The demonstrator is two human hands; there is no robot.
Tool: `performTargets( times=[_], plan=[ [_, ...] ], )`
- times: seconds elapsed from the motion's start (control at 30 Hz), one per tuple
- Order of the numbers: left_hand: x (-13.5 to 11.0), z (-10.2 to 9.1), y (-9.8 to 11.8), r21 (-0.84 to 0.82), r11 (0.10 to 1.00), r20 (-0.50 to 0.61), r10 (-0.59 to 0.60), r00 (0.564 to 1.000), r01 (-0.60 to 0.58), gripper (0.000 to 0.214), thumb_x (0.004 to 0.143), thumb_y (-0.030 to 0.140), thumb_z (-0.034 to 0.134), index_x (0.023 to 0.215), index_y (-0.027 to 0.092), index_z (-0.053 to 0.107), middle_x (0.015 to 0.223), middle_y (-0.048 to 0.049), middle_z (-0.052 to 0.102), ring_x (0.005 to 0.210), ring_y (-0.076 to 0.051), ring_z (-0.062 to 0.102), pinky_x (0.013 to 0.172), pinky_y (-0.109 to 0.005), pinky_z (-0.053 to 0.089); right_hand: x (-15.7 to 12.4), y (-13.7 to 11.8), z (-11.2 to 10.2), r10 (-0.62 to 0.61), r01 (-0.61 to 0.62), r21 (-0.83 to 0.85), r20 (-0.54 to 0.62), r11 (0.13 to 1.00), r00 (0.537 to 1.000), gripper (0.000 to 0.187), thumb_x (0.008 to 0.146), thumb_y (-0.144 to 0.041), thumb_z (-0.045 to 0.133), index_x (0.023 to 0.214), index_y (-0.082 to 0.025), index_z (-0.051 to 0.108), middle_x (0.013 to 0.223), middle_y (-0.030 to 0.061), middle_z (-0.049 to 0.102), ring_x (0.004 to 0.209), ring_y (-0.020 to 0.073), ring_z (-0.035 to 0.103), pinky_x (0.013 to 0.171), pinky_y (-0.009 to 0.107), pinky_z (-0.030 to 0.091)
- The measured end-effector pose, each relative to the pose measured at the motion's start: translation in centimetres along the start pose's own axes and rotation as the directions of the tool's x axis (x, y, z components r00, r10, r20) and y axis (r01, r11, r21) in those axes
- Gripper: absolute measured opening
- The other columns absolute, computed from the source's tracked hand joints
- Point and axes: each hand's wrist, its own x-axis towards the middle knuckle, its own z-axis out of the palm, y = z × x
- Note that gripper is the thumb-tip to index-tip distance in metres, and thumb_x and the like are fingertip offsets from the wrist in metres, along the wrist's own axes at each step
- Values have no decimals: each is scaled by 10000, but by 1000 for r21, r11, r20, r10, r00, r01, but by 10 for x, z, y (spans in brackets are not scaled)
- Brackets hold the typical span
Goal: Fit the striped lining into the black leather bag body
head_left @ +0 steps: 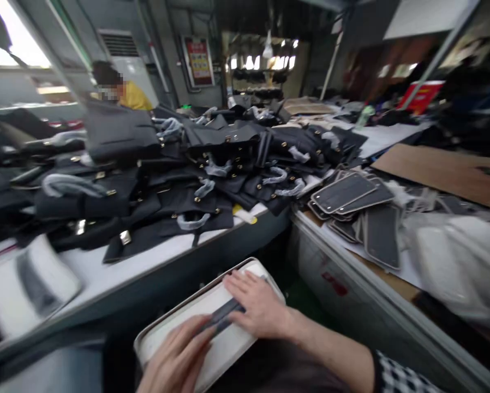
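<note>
A white, rounded-corner bag panel [159, 339] with a raised rim lies slanted in front of my body. Along its middle runs a dark grey strip [221, 316]. My right hand [259, 303] rests flat on the panel's far right part, fingers stretched out over the strip. At the near left, my left hand [179, 352] lies on the panel with its fingers extended, fingertips by the strip. Neither hand grips anything that I can see. The panel's lower left part is hidden behind my left hand.
Black bags [187, 202] with plastic-wrapped handles are heaped on the table ahead. A white piece with a grey band [36, 284] lies at left. On the right table are dark panels [351, 196], a brown board [441, 172] and clear plastic [453, 262]. A person in yellow [134, 96] is behind the heap.
</note>
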Motion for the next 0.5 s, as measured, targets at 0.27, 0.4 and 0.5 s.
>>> performTargets(
  times=[0.27,0.4,0.5],
  plan=[
    [52,50,12,108,991,383,-120,916,84,402,973,288,491,1368,282,419,1153,-61,574,1014,-252,551,855,-451,523,-11,52,-19,594,-202,724,-337,660,730,294,838,-342,580,1061,-195,702,1177,93,682,1157,258,587,1068,431,417],
    [63,54,19,194,979,394,-134,909,60,263,959,359,518,1211,284,524,1056,-56,560,926,-265,546,797,-463,502,-22,89,2,768,-366,794,-187,485,613,397,810,-474,598,992,-137,703,1028,127,719,970,265,647,875,401,509],
    [70,58,20,119,992,381,-91,920,49,158,956,286,514,1098,230,554,1211,-59,541,1104,-260,508,968,-464,443,-23,99,31,762,-426,821,-17,381,648,485,844,-545,538,938,-103,713,892,132,736,805,256,680,695,369,543]
  ],
)
